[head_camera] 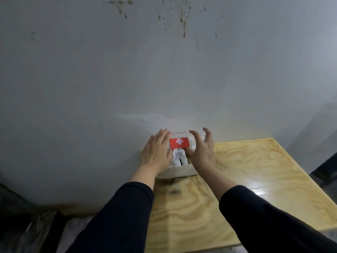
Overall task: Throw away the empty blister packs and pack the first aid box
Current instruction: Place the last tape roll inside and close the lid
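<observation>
A white first aid box [179, 170] stands at the far left corner of the wooden table [246, 176], against the wall. Its clear lid [179, 142], with a red label and white cross, is tilted over the box. White items show inside under the lid. My left hand [156, 152] lies flat on the lid's left side, fingers together. My right hand [201, 148] grips the lid's right side, thumb on the front near the label and fingers curled over the far edge. No blister packs are visible.
A grey stained wall [164, 70] rises directly behind the box. The pale plywood table stretches right and toward me. Dark floor and a dark plastic bag [36, 230] lie lower left. A dark object [326, 168] sits at the right edge.
</observation>
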`<action>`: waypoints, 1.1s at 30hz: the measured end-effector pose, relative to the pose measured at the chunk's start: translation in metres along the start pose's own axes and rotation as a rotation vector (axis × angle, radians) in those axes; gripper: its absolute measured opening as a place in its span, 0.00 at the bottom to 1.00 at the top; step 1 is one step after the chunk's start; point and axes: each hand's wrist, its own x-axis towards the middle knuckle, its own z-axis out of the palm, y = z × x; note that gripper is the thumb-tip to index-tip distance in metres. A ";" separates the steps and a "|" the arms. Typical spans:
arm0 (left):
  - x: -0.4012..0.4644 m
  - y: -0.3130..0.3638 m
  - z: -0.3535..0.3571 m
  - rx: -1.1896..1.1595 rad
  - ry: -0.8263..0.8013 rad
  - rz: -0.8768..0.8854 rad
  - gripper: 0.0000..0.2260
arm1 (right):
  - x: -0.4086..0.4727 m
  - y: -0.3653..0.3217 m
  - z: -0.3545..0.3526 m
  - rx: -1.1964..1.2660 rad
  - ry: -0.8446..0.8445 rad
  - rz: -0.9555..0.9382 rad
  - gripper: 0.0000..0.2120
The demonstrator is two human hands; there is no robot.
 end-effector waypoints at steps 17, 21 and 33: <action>-0.035 0.017 0.045 -0.095 -0.149 -0.099 0.28 | -0.043 0.047 0.012 -0.203 -0.299 -0.167 0.35; -0.024 0.007 0.048 0.033 -0.202 -0.103 0.32 | -0.024 0.046 0.020 -0.373 -0.386 -0.339 0.32; 0.003 -0.002 0.073 0.118 -0.111 -0.132 0.32 | 0.009 0.059 0.048 -0.491 -0.262 -0.454 0.33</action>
